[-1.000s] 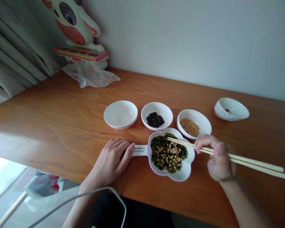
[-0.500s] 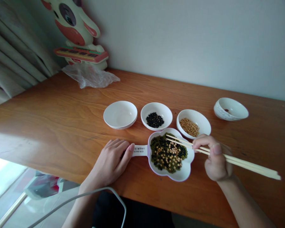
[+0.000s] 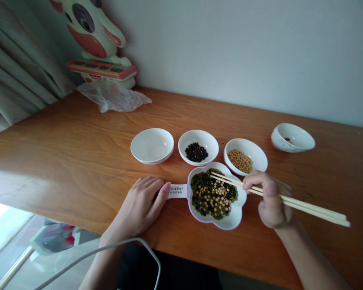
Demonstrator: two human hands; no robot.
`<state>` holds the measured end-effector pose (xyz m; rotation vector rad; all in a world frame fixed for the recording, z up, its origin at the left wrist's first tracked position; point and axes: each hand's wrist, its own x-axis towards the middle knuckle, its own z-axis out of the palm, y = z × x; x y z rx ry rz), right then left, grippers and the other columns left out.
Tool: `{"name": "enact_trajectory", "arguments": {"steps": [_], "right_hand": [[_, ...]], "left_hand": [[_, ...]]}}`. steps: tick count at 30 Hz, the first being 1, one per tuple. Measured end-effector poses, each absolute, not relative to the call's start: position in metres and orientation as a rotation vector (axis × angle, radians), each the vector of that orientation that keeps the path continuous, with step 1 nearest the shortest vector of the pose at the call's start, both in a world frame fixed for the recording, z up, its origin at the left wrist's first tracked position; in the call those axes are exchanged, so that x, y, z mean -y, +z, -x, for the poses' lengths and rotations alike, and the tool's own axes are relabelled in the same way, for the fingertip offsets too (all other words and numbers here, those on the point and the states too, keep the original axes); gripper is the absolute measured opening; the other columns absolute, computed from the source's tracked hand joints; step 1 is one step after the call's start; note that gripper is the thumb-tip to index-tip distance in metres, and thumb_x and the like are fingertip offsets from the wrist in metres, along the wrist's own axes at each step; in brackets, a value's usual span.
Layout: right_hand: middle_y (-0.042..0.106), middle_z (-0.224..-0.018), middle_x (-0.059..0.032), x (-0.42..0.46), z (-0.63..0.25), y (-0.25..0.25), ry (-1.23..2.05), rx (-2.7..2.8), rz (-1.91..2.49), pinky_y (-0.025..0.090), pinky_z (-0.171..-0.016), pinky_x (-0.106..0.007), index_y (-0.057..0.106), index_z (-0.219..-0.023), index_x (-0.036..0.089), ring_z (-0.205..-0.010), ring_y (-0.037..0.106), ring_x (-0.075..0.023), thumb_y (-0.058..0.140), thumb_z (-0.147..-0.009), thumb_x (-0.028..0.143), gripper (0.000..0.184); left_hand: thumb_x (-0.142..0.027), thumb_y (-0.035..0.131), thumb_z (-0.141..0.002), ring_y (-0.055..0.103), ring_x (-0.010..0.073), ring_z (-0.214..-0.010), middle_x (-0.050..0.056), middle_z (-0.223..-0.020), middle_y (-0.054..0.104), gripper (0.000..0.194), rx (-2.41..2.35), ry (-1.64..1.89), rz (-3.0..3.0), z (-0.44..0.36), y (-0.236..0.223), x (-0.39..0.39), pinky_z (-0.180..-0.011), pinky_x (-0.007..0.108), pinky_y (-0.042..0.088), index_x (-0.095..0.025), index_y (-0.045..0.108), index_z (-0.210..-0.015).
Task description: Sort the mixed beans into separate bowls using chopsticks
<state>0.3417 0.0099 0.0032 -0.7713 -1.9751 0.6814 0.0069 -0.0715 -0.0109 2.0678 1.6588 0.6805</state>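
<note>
My left hand (image 3: 147, 203) is closed around the handle of a flower-shaped dish (image 3: 236, 217), white inside with a purple rim. Mixed beans (image 3: 213, 195) lie in it: green, black and pale yellow ones. In my right hand (image 3: 270, 201) is a pair of wooden chopsticks (image 3: 308, 206), their tips close together over the upper part of the beans. I cannot make out a bean between the tips. Behind the dish stand a white bowl of black beans (image 3: 196, 152) and a white bowl of yellow soybeans (image 3: 240, 160).
An empty white bowl (image 3: 152, 146) stands left of the black-bean bowl. Farther right is a patterned bowl (image 3: 286, 141) with something small and brown inside. A crumpled plastic bag (image 3: 117, 98) lies before a toy keyboard (image 3: 103, 68) at the back left. A cable (image 3: 109, 245) crosses my left forearm.
The chopsticks and my right hand have shifted very slightly left, and the chopsticks' rear ends have drawn closer together. The whole view has moved a little. Both hands keep their hold.
</note>
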Motion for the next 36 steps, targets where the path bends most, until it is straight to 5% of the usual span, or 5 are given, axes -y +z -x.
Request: {"name": "enact_trajectory", "arguments": {"steps": [15, 23, 30, 36], "right_hand": [[0.063, -0.078, -0.0025, -0.0077, -0.3383, 0.0082, 0.62, 2.024, 0.806, 0.043, -0.065, -0.032, 0.068, -0.088, 0.02, -0.069, 0.058, -0.014, 0.044, -0.109, 0.02, 0.032], [0.063, -0.074, -0.0018, -0.0081, -0.3368, 0.0086, 0.763, 1.946, 0.848, 0.042, -0.065, -0.034, 0.065, -0.077, 0.021, -0.069, 0.059, -0.0153, 0.047, -0.11, 0.03, 0.038], [0.063, -0.075, -0.0035, -0.0091, -0.3394, 0.0081, 0.834, 1.903, 0.904, 0.041, -0.068, -0.036, 0.065, -0.078, 0.022, -0.07, 0.058, -0.0185, 0.018, -0.113, 0.051, 0.065], [0.062, -0.074, -0.0033, -0.0093, -0.343, 0.0063, 0.852, 1.911, 0.926, 0.041, -0.069, -0.037, 0.064, -0.078, 0.024, -0.069, 0.057, -0.0198, 0.016, -0.111, 0.058, 0.068]], "left_hand": [[-0.034, 0.038, -0.114, 0.053, 0.0202, -0.076, 0.002, -0.081, 0.061, 0.037, -1.674, 0.667, -2.078, -0.0068, -0.0102, 0.0717, -0.081, 0.037, 0.038, -0.022, 0.048, -0.081], [-0.036, 0.039, -0.114, 0.053, 0.0205, -0.077, 0.002, -0.083, 0.062, 0.037, -1.665, 0.68, -2.057, -0.0068, -0.0102, 0.072, -0.081, 0.037, 0.038, -0.022, 0.049, -0.081], [-0.037, 0.037, -0.114, 0.055, 0.0216, -0.077, 0.003, -0.082, 0.063, 0.038, -1.673, 0.659, -2.082, -0.0066, -0.0088, 0.0717, -0.081, 0.038, 0.039, -0.023, 0.049, -0.08], [-0.037, 0.037, -0.114, 0.054, 0.0217, -0.077, 0.003, -0.082, 0.063, 0.038, -1.681, 0.665, -2.074, -0.0063, -0.0093, 0.0727, -0.08, 0.037, 0.039, -0.023, 0.049, -0.08]]}}
